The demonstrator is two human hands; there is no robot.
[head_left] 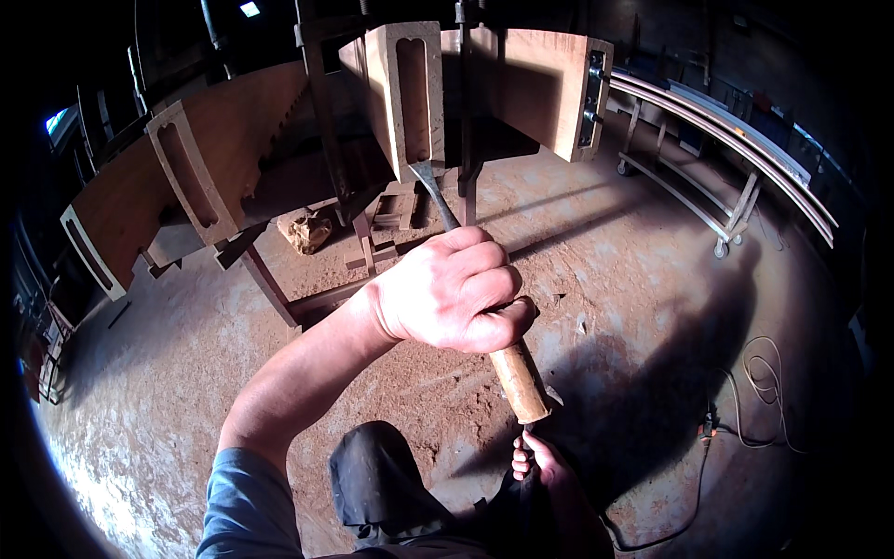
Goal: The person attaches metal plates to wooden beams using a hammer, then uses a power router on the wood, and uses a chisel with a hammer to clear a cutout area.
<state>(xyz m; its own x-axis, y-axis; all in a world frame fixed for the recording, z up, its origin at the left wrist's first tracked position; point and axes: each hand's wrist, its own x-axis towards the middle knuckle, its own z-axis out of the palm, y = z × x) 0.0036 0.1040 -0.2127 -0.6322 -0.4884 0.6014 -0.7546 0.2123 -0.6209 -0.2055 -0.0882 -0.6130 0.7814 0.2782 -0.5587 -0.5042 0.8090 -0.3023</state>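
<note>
My left hand [466, 289] is wrapped round a chisel, its wooden handle [520, 384] sticking out below the fist. The steel blade [438, 199] slants up and away, its tip at the lower end of a thick wooden piece [400, 102] with a long rounded mortise in its end face. Lower down, my right hand [537, 458] is closed round the dark handle of what looks like a hammer. Its head [554, 396] is mostly hidden behind the chisel's handle.
Other slotted wooden pieces [196, 177] stand left and right, among metal clamp bars [321, 102]. Wood offcuts [396, 207] and a crumpled brown bag [305, 231] lie beneath. A wheeled rack [689, 210] carries long strips at right. A cable [694, 494] runs over the dusty floor.
</note>
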